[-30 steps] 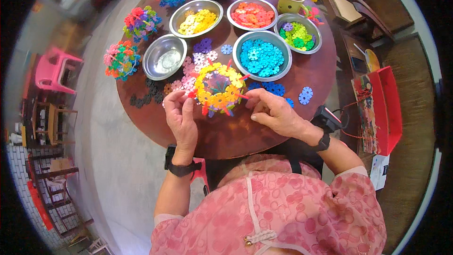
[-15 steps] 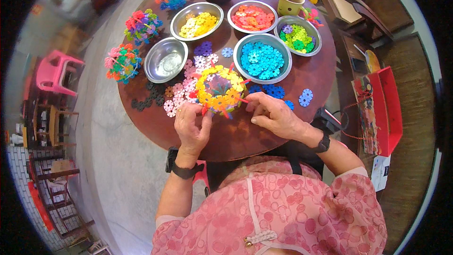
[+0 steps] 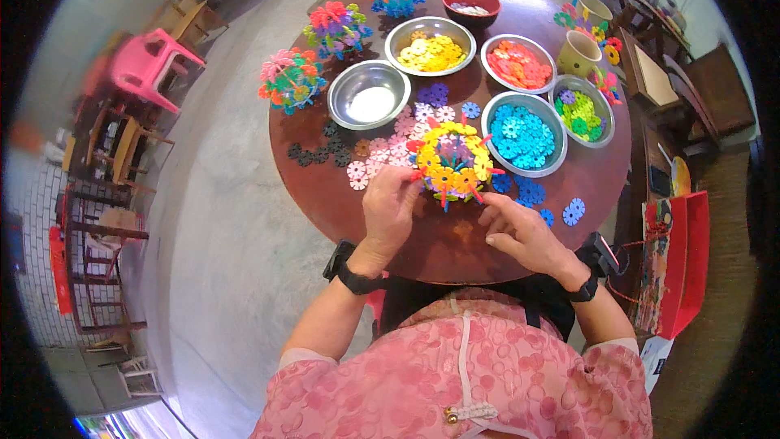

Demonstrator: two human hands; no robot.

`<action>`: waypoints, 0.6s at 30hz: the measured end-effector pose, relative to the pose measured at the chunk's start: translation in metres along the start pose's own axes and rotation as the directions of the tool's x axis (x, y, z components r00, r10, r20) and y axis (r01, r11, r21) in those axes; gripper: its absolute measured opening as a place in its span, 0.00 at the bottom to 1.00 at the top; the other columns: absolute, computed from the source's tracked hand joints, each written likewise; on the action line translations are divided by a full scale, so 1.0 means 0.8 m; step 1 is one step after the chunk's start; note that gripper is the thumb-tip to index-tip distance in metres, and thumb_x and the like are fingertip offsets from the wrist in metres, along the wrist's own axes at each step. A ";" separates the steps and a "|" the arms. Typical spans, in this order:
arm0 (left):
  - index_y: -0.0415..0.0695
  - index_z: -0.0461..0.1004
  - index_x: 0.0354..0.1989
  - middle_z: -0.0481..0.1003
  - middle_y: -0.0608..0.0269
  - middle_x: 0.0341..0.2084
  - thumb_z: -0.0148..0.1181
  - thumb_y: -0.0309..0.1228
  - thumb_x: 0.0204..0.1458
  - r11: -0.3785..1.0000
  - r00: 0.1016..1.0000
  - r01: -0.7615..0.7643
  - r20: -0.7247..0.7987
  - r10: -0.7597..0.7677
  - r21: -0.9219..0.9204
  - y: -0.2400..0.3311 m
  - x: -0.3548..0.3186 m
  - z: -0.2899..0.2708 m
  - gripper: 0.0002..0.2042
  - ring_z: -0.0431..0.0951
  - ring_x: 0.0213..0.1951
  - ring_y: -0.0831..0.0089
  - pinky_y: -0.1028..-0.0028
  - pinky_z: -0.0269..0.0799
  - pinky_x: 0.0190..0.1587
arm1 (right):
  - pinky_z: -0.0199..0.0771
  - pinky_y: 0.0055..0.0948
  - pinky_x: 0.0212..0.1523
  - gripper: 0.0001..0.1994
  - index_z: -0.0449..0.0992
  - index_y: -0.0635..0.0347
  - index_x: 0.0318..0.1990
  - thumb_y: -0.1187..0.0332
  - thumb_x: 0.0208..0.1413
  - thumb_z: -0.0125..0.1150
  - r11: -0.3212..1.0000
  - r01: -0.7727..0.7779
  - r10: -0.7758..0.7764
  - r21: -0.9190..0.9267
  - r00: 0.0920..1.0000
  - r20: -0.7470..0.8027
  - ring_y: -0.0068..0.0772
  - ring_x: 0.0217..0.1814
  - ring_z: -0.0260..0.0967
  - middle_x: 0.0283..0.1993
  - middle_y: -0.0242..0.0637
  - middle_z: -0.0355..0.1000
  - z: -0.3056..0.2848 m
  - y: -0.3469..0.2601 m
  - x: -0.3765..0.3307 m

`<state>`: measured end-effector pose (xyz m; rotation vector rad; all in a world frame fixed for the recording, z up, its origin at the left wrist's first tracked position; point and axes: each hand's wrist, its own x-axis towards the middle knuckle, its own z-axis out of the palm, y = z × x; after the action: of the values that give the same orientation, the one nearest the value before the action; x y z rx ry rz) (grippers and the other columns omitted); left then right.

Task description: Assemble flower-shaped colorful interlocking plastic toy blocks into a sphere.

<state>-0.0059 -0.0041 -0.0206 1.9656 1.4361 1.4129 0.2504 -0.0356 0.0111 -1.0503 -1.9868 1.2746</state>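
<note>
Left hand (image 3: 392, 210) pinching the yellow-orange snowflake-disc ball (image 3: 452, 161) at its 8 o'clock edge. Right hand (image 3: 520, 233) flat on round table (image 3: 455, 248) at 5 o'clock, fingers loosely together (touching nothing). Blue-disc bowl (image 3: 522, 132) at 2 o'clock.

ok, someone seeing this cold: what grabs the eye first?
The yellow-and-orange ring of interlocking plastic discs at the middle of the round wooden table, with the left hand at its lower-left edge and the right hand on the table just below it. Behind it sits an arc of metal bowls sorted by colour, the blue-disc bowl nearest. Three finished multicoloured balls line the far-left rim.
</note>
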 end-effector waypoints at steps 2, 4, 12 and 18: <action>0.42 0.74 0.37 0.74 0.57 0.29 0.64 0.24 0.51 1.000 1.000 0.009 -0.010 -0.009 -0.004 0.001 0.000 -0.001 0.07 0.75 0.32 0.58 0.64 0.70 0.36 | 0.75 0.31 0.41 0.30 0.61 0.64 0.65 0.79 0.53 0.61 1.000 -0.010 0.010 -0.013 1.000 0.004 0.33 0.39 0.75 0.44 0.42 0.74 0.000 0.001 0.000; 0.42 0.73 0.37 0.74 0.57 0.29 0.64 0.24 0.51 1.000 1.000 0.020 -0.015 -0.020 -0.011 0.002 0.001 -0.001 0.07 0.75 0.32 0.58 0.64 0.70 0.36 | 0.75 0.31 0.40 0.31 0.61 0.63 0.65 0.79 0.53 0.62 0.999 -0.032 0.032 0.010 0.999 0.004 0.32 0.38 0.75 0.45 0.42 0.74 0.001 0.003 0.001; 0.43 0.73 0.35 0.74 0.58 0.29 0.65 0.24 0.49 0.999 0.998 -0.037 -0.050 0.036 -0.029 0.010 0.007 -0.001 0.07 0.76 0.31 0.60 0.65 0.70 0.36 | 0.75 0.30 0.38 0.32 0.59 0.63 0.66 0.79 0.53 0.61 1.000 -0.026 0.026 -0.013 1.000 0.005 0.32 0.37 0.75 0.45 0.42 0.74 0.001 0.003 0.002; 0.41 0.75 0.39 0.76 0.58 0.32 0.61 0.23 0.54 0.999 0.999 -0.026 -0.044 0.025 -0.037 0.003 0.003 -0.004 0.05 0.78 0.36 0.65 0.71 0.73 0.40 | 0.75 0.29 0.38 0.33 0.58 0.63 0.67 0.79 0.53 0.61 1.000 0.000 0.000 0.006 1.000 -0.001 0.32 0.37 0.75 0.45 0.43 0.74 0.002 0.008 0.000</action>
<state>-0.0071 -0.0039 -0.0164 1.9485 1.3974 1.4916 0.2511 -0.0349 0.0050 -1.0479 -1.9809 1.2792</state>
